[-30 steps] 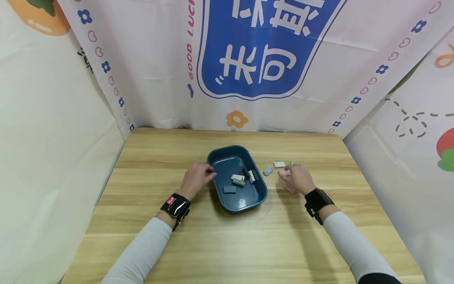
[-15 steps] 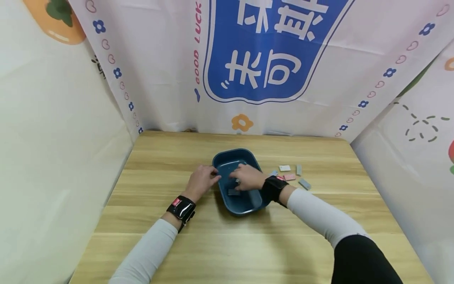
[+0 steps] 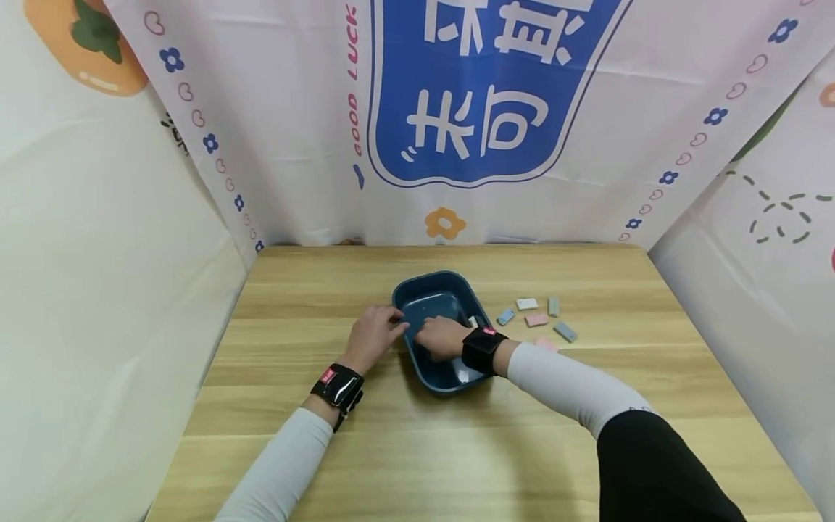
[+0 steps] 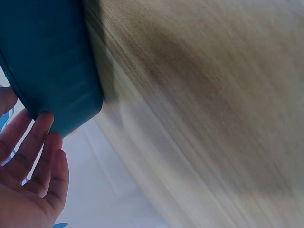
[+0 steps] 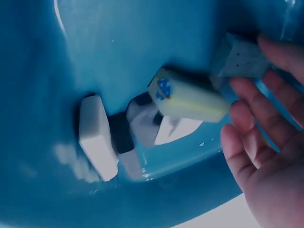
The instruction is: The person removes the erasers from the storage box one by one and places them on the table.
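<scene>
A dark blue plastic basin (image 3: pixel 425 284) stands at the middle of the table. My left hand (image 3: pixel 374 337) grips its left rim, thumb over the edge and fingers along the outer wall (image 4: pixel 52 71). Inside the basin, my right hand (image 3: pixel 443 338) has thumb and fingers about a blue-grey eraser (image 5: pixel 243 61) with small dark dots. Beside those fingers lies a pale yellow-green eraser (image 5: pixel 197 99) with a blue print. A white eraser (image 5: pixel 97 137) and some partly covered grey and dark pieces (image 5: pixel 142 121) sit close by.
Right of the basin lie several small erasers: a white one (image 3: pixel 526 304), a light blue one (image 3: pixel 505 317), a pink one (image 3: pixel 536 320), a grey-green one (image 3: pixel 553 306) and a grey-blue one (image 3: pixel 565 332). Another pink one (image 3: pixel 546 344) is partly behind my right forearm. A printed cloth (image 3: pixel 293 181) hangs behind the table.
My right hand has left the erasers on the table, moved left into the basin and then lower inside it. A grey-blue eraser shows where that hand was. My left hand stays at the rim.
</scene>
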Demonstrator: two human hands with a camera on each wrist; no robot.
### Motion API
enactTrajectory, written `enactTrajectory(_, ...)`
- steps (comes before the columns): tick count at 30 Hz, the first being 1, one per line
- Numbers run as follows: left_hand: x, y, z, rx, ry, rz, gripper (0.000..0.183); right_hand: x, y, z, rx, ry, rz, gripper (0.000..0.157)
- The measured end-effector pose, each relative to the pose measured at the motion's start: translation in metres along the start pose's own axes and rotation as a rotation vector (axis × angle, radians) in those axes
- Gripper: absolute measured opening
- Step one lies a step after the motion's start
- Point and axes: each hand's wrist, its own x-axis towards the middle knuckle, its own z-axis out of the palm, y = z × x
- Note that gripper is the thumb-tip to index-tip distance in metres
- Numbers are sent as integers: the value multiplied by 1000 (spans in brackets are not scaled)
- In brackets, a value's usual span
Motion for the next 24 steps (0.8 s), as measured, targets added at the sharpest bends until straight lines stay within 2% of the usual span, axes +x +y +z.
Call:
enactTrajectory(3,0,0,0,-1,-7,-11,19,-1,3,-6,41,0,28,19)
enactTrajectory(6,0,1,0,-6,-24,-19,20,-12,14,-19,115,62,79,24)
enactTrajectory(10,5,0,-1,-11,-16,-9,20,-43,42,-43,253,173,222,27)
enactTrajectory(13,9,0,-1,-19,-2,-3,21,-74,69,-47,338,230,349,26)
enactTrajectory(15,10,1,-2,-21,-4,-13,22,-94,84,-39,377,241,417,26)
enactTrajectory(18,8,0,-1,-15,-19,-43,22,-118,98,-15,416,206,481,25)
enactTrajectory(21,7,0,1,-11,-37,-56,22,-136,102,11,434,168,536,27)
enactTrajectory(24,7,0,5,-10,-44,-52,22,-145,99,31,452,184,562,25)
